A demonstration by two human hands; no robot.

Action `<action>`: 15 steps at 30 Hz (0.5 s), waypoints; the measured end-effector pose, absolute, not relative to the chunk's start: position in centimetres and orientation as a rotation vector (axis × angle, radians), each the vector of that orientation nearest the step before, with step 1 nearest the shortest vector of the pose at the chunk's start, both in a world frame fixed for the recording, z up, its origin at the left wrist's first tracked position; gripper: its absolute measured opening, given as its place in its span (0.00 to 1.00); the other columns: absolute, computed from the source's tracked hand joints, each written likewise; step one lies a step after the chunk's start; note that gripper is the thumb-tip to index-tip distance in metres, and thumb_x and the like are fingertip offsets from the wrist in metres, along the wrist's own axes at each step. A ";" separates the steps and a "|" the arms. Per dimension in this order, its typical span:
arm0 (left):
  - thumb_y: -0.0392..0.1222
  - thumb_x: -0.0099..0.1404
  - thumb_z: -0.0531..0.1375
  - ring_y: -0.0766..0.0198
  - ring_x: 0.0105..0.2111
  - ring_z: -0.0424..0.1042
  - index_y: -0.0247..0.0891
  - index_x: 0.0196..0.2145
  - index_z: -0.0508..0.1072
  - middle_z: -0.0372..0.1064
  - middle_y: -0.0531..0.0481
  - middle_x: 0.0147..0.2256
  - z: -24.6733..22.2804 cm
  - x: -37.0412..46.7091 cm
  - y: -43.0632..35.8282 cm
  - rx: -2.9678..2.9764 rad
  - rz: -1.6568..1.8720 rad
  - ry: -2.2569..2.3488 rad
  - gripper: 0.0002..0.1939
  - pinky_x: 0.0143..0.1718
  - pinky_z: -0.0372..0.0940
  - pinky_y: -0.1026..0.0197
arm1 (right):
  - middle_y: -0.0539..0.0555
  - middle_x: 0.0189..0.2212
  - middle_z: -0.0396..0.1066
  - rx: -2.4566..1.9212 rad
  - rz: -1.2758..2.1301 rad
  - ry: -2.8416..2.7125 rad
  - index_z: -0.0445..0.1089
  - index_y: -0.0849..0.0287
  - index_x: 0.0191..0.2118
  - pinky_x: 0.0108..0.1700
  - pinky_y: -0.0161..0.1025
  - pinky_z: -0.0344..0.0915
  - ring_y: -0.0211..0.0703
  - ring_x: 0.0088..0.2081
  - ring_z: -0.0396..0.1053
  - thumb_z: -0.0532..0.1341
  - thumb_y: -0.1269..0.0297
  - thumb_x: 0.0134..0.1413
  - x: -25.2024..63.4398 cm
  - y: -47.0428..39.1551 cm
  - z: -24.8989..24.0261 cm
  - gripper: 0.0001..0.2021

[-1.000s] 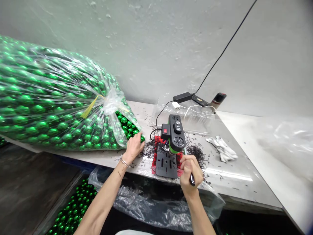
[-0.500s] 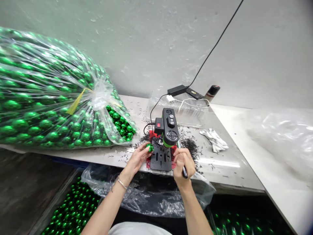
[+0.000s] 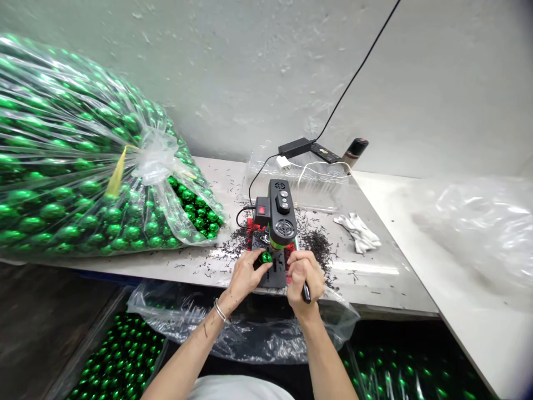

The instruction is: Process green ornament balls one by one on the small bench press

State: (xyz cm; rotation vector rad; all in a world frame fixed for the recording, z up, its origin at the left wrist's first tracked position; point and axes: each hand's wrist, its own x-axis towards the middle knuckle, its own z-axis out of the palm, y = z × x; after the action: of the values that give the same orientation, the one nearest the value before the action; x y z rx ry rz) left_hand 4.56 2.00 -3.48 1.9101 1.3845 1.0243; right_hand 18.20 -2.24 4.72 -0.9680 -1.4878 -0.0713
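Between the thumb and fingers of my left hand (image 3: 249, 270) is a shiny green ball ornament (image 3: 266, 257), held over the slotted black base plate (image 3: 275, 276) of a small bench drill press (image 3: 283, 214). The ball sits just below and left of the drill's head, whose underside I cannot see. My right hand (image 3: 307, 278) is wrapped round the press's lever handle (image 3: 306, 293), its black end poking out below my fist. Black shavings (image 3: 315, 247) lie round the machine, and red material (image 3: 252, 225) shows beneath the base.
A clear sack of green balls (image 3: 75, 183) fills the left of the table. White gloves (image 3: 358, 232), a clear plastic tray (image 3: 320, 189) and a power adapter (image 3: 295, 147) lie behind and right. Plastic sheeting (image 3: 250, 333) hangs at the front edge; more green balls (image 3: 120, 350) are below.
My left hand has carried the green ball rightward, from the base plate's left edge to over the plate near the drill head. My right hand stays on the lever. The view has shifted slightly.
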 end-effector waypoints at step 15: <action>0.45 0.65 0.65 0.52 0.46 0.73 0.40 0.48 0.77 0.78 0.43 0.44 -5.4 5.6 1.8 2.080 1.124 1.386 0.15 0.51 0.66 0.46 | 0.50 0.28 0.64 -0.964 -0.070 -1.515 0.61 0.56 0.27 0.30 0.37 0.63 0.37 0.28 0.63 0.49 0.71 0.64 18.7 -2.4 2.4 0.13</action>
State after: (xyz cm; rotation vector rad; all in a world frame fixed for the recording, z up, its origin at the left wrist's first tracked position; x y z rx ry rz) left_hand 5.55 1.80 -5.39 2.0800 1.3863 1.1239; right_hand 18.73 -2.38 2.42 -0.9636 -1.5152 -0.0698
